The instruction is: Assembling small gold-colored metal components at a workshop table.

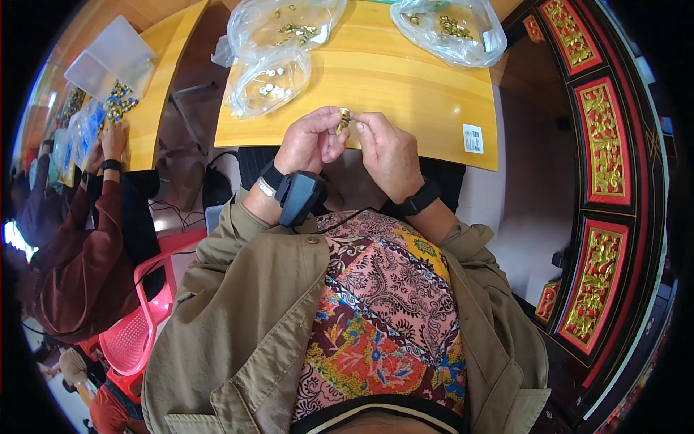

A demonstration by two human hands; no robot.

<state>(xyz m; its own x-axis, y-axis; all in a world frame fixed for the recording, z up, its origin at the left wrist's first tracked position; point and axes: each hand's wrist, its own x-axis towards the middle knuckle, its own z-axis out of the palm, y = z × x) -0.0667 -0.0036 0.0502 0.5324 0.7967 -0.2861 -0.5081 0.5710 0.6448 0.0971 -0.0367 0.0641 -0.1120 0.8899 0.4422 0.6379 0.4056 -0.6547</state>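
Fitting (344, 121) at upper centre is pinched by the left hand (311, 142), seemingly for steadiness; the right hand (388, 150) is pinched closed, contents unclear.

On my right I have gilded carved panels (606, 141) edged in red, set one after another in dark woodwork (618, 213). Off to my left, a co-worker in a maroon top (79, 271) is at another wooden table (170, 54), which bears a translucent plastic bin (108, 54). Nearer me stands a pink plastic chair (134, 340) with perforations; dark cables (184, 217) trail across the floor (165, 223), and farther back I see someone in a red shirt (108, 412).
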